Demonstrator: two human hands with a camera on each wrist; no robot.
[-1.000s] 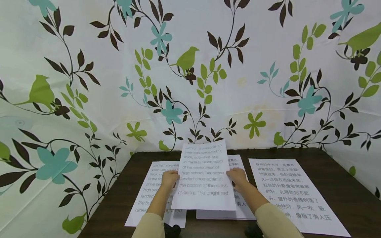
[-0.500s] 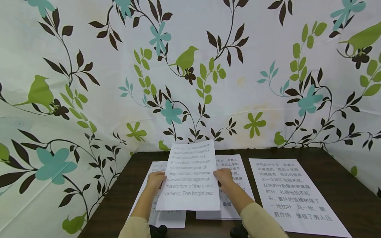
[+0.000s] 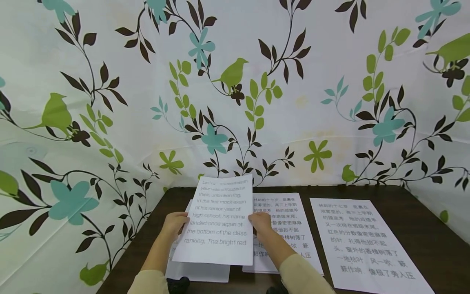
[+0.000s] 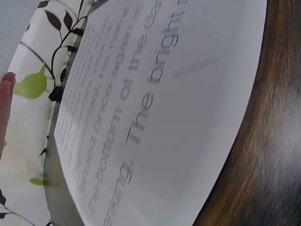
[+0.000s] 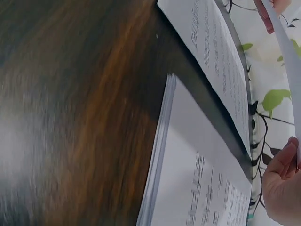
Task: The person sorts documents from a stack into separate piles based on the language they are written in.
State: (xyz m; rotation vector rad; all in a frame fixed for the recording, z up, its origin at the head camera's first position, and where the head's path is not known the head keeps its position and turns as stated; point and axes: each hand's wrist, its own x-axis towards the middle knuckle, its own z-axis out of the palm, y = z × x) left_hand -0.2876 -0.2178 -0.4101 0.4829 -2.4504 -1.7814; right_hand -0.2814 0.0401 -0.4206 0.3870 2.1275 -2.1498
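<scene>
My left hand (image 3: 175,224) and right hand (image 3: 261,223) hold a white sheet of paper (image 3: 220,249) printed with large English text, gripping it by its two side edges. Tilted up off the table, the sheet covers most of another English-text sheet (image 3: 200,273) lying below it. In the left wrist view that lower sheet (image 4: 197,117) fills the middle, and a few left-hand fingertips (image 4: 6,94) show at the left edge. The right wrist view has the raised sheet (image 5: 288,52) nearly edge-on, with my right hand (image 5: 284,183) pinching its side.
A stack of sheets (image 3: 290,237) with Chinese text lies right of the raised sheet, its layered edge (image 5: 157,155) visible in the right wrist view. Farther right is another Chinese-text sheet (image 3: 367,245). The dark wooden table (image 3: 415,220) ends at a patterned cloth backdrop (image 3: 293,102).
Both hands have carried the raised sheet leftward, from between the left sheet and the Chinese-text stack to over the left sheet. More of the stack is uncovered now.
</scene>
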